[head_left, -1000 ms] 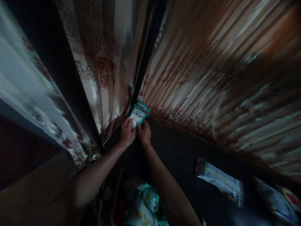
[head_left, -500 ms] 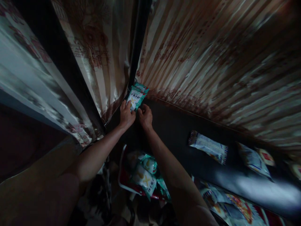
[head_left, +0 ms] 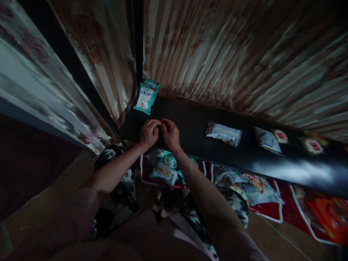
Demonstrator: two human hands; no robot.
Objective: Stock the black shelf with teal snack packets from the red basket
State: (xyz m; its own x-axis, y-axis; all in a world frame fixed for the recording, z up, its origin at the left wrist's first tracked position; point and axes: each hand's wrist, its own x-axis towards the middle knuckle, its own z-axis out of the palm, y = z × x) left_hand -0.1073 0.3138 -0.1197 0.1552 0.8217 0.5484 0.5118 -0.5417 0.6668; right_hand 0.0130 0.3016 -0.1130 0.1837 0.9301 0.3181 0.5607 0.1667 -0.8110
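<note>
My left hand point(head_left: 149, 134) and my right hand point(head_left: 170, 135) hover side by side over the near edge of a black bench point(head_left: 187, 119). Their fingers are loosely bent, fingertips close together, and nothing shows in either. Just beyond them a green-and-white snack packet point(head_left: 144, 98) lies in the bench's left corner, overlapping another green packet point(head_left: 153, 85) behind it. Below my hands, a red bin with a white rim point(head_left: 141, 170) holds several packets of the same kind point(head_left: 164, 172), partly hidden by my right forearm.
Along the bench to the right lie a white-and-blue packet point(head_left: 223, 134), another packet point(head_left: 268, 140) and round-labelled packs point(head_left: 312, 145). Under its front edge are more packets point(head_left: 251, 186) and orange packs point(head_left: 326, 214) in red bins. Patterned curtains point(head_left: 217, 54) hang behind; a dark post point(head_left: 138, 40) stands at the corner.
Both hands have let go of the green packet and drawn back toward me, leaving it in the corner. The view has shifted, showing more of the bins and my legs.
</note>
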